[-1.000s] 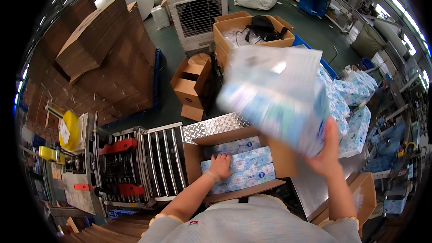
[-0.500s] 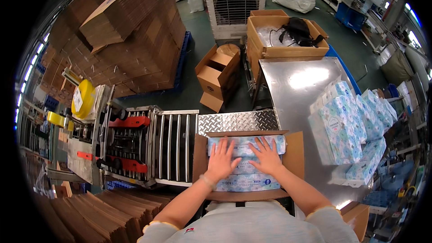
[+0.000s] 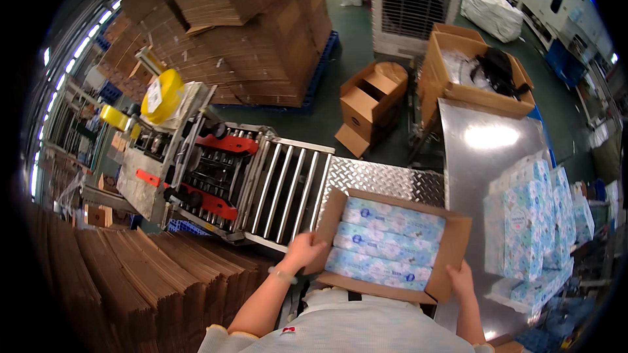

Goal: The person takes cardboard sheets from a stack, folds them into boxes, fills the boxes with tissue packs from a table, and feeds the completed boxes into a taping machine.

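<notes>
An open cardboard carton sits in front of me, turned slightly, its flaps folded outward. Three rows of blue-and-white floral plastic-wrapped packs lie side by side inside it. My left hand is closed at the carton's left flap, the fingers partly hidden behind the cardboard. At the lower right, my right hand grips the right flap, its thumb showing over the edge. Both forearms reach up from the lower edge, with a pale band on the left wrist.
Metal rollers lead left to a tape machine. A diamond-plate strip lies beyond the carton. More wrapped packs stand on the steel table at right. Flattened cartons line the lower left.
Both hands have left the tops of the packs and moved outward and down to the carton's side flaps. The carton has turned clockwise. My view has shifted left and tilted.
</notes>
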{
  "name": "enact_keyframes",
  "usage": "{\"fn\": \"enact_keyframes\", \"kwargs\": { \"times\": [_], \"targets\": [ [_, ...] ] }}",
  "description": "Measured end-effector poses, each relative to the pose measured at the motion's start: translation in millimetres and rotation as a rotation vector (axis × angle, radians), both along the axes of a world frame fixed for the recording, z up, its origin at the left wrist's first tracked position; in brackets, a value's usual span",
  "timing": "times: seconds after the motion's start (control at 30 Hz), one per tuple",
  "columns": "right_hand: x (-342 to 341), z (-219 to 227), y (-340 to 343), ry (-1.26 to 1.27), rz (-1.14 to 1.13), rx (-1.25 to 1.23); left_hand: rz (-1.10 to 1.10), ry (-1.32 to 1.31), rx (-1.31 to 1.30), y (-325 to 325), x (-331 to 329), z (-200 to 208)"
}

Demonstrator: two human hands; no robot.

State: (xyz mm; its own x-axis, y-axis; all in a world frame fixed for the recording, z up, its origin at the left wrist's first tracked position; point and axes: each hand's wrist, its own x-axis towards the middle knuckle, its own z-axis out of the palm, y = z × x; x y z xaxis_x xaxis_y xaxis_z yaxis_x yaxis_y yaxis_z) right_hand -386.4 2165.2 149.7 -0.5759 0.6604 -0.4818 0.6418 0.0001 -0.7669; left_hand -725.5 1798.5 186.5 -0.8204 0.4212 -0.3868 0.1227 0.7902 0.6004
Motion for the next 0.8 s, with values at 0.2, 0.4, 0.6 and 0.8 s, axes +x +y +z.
{"fn": "enact_keyframes", "kwargs": {
  "times": [0.2, 0.4, 0.6, 0.8],
  "targets": [
    [-99.3, 15.3, -71.3, -0.105, 0.127, 0.251, -0.255, -0.004, 0.048, -65.9, -83.2, 0.8],
    [-262.1, 0.2, -224.2, 0.158, 0.233, 0.221, -0.25, 0.084, -0.079, -162.3, -161.5, 8.2],
    [-370.5, -22.7, -278.0, -0.152, 1.222, 0.7, -0.821, -0.239, -0.055, -211.1, -150.0, -7.3],
    [-384.2, -45.0, -229.5, 0.02, 1.102, 1.078, -0.55, 0.534, -0.227, -140.8, -202.9, -29.4]
  ]
}}
